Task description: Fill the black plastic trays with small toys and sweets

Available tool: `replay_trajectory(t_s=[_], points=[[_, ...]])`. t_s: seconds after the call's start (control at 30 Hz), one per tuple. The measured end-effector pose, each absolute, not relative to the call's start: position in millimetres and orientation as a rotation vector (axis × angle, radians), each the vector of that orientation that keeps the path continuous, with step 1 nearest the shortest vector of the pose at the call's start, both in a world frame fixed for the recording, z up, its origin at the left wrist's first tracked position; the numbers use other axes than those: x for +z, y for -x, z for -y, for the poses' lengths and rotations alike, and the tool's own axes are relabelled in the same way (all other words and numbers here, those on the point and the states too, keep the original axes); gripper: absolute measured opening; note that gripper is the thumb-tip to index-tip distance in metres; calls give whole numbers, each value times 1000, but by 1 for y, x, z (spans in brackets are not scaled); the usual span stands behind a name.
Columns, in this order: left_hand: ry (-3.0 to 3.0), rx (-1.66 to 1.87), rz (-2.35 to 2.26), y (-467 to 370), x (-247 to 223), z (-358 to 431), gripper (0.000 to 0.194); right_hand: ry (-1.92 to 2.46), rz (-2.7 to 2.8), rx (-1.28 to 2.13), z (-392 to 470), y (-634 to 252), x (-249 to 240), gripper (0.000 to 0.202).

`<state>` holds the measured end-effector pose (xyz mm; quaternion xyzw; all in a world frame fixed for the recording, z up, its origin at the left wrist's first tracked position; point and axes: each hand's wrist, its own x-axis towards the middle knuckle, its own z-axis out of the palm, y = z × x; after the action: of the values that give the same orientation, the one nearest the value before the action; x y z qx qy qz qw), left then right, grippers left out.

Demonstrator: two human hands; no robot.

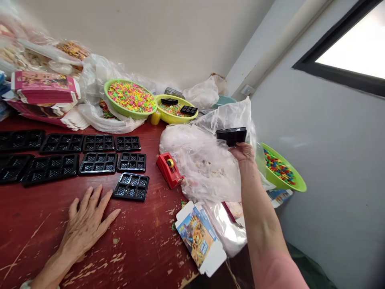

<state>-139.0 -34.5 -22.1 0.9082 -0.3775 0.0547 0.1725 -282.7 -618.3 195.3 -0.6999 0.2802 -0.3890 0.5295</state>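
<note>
My left hand lies flat on the red table with its fingers spread, holding nothing. Just beyond its fingertips sits a black plastic tray with six compartments. More such trays, like this one, lie in two rows at the left. Out to the right, my right hand grips a black plastic tray above a large clear plastic bag. That tray is seen nearly edge-on, so I cannot tell whether it is one or a stack.
A red tape dispenser and a flattened printed box lie near the bag. Bowls of colourful small pieces stand at the back. A green bowl is at the right. Pink boxes are stacked back left.
</note>
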Motion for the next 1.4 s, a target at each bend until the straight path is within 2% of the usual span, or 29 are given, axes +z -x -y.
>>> replay_trajectory(t_s=[0.13, 0.23, 0.3, 0.4, 0.5, 0.57, 0.6, 0.73, 0.8, 0.9, 0.97, 1.07, 1.17, 1.23, 1.4], points=[[-2552, 180, 1074, 137, -28, 35, 72, 1321, -667, -1066, 617, 303, 214, 46], [-2487, 145, 1018, 132, -29, 35, 68, 1318, -592, -1149, 596, 312, 235, 34], [-2352, 73, 889, 133, -20, 38, 66, 1388, -537, -1079, 561, 312, 245, 31], [-1910, -244, 601, 154, 11, 50, 74, 1547, -436, -727, 474, 295, 237, 43], [-1248, -710, 458, 194, 52, 63, 79, 1724, -227, -165, 371, 266, 199, 38], [-990, -900, 406, 217, 73, 66, 72, 1807, -103, 56, 309, 251, 165, 39], [-935, -887, 325, 225, 79, 65, 67, 1874, -80, 69, 282, 247, 149, 41], [-917, -711, 20, 238, 77, 31, 62, 2123, -25, -88, 206, 255, 101, 61], [-953, -631, -77, 243, 70, 9, 59, 2216, 57, -52, 178, 264, 86, 86], [-966, -592, -71, 251, 65, -12, 58, 2349, 15, 32, 145, 272, 70, 137], [-975, -598, -46, 254, 64, -17, 60, 2392, -9, 71, 136, 269, 63, 148], [-1007, -549, -72, 254, 60, -22, 57, 2319, 144, 176, 145, 257, 57, 138], [-1040, -495, -127, 250, 56, -30, 58, 2241, 66, 230, 168, 245, 52, 104], [-1034, -482, -158, 248, 53, -36, 59, 2354, -101, 192, 184, 240, 50, 86], [-995, -499, -178, 250, 53, -49, 56, 2592, -273, 106, 211, 231, 49, 70]])
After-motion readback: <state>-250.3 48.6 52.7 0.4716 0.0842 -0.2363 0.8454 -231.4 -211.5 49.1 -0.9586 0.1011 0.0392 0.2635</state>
